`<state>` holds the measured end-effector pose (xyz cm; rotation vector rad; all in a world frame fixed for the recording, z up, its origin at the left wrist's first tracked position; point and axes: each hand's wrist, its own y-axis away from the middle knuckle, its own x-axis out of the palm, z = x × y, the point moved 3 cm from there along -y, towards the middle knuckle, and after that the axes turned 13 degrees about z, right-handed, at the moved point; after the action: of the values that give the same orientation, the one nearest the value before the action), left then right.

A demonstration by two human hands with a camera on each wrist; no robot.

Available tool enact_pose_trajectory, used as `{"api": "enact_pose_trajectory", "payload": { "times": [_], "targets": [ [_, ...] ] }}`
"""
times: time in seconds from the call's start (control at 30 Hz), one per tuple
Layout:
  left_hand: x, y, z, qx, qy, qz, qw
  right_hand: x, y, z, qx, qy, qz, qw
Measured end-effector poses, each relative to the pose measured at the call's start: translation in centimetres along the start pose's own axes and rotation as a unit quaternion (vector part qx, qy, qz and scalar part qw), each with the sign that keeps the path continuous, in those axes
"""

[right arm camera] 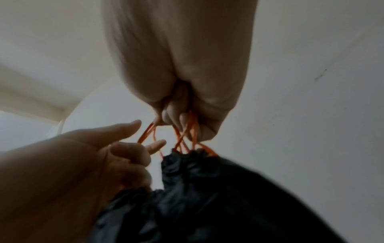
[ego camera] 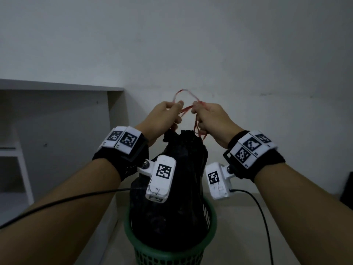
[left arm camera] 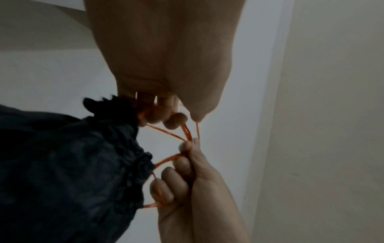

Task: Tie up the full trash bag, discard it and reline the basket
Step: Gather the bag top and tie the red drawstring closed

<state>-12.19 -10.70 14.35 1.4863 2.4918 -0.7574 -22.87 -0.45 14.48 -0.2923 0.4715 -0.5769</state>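
Observation:
A full black trash bag (ego camera: pixel 181 188) stands in a green mesh basket (ego camera: pixel 211 222), its gathered neck pulled up by red drawstrings (ego camera: pixel 186 109). My left hand (ego camera: pixel 168 115) pinches one drawstring loop above the bag's neck; my right hand (ego camera: pixel 208 115) grips the other strands close beside it. A red loop (ego camera: pixel 184 92) arches over both hands. In the left wrist view my left hand (left arm camera: pixel 166 118) and right hand (left arm camera: pixel 187 172) hold orange-red drawstrings (left arm camera: pixel 168 134) next to the bag (left arm camera: pixel 62 172). The right wrist view shows my right hand (right arm camera: pixel 182 121) holding several strands (right arm camera: pixel 185 136) above the bag (right arm camera: pixel 207 197).
A white shelf unit (ego camera: pixel 57 119) stands at the left, close to the basket. A plain white wall (ego camera: pixel 229 54) is right behind the bag. A dark object (ego camera: pixel 346 188) sits at the right edge. Black cables (ego camera: pixel 261 213) hang from both wrist cameras.

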Motion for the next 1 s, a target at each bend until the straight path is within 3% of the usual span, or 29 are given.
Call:
{"api": "enact_pose_trajectory", "payload": {
  "times": [0.13, 0.23, 0.33, 0.47, 0.73, 0.9, 1.0],
  "targets": [
    [1.3, 0.9, 1.8, -0.001, -0.011, 0.067, 0.998, -0.5, -0.4, 0.5, 0.02, -0.037, -0.071, 0.997],
    [1.7, 0.9, 2.6, 0.006, 0.057, 0.004, 0.998, -0.3, -0.3, 0.7, 0.042, -0.014, -0.082, 0.996],
    [1.4, 0.7, 3.0, -0.028, 0.108, -0.082, 0.99, -0.1, 0.4, 0.2, 0.089, -0.036, -0.04, 0.995],
    [1.2, 0.4, 3.5, -0.063, 0.12, -0.096, 0.986, 0.5, 1.9, -1.5, 0.141, -0.118, 0.079, 0.98],
    [1.2, 0.5, 3.9, -0.096, 0.15, -0.097, 0.979, 1.4, 3.8, -3.4, 0.053, -0.135, 0.155, 0.977],
    [1.4, 0.9, 3.4, -0.079, 0.088, -0.084, 0.989, 1.2, 3.1, -2.3, 0.004, -0.084, 0.067, 0.994],
    [1.5, 0.9, 3.5, -0.072, 0.054, -0.078, 0.993, 1.4, 2.7, -2.2, -0.01, -0.115, 0.038, 0.993]
  ]
}}
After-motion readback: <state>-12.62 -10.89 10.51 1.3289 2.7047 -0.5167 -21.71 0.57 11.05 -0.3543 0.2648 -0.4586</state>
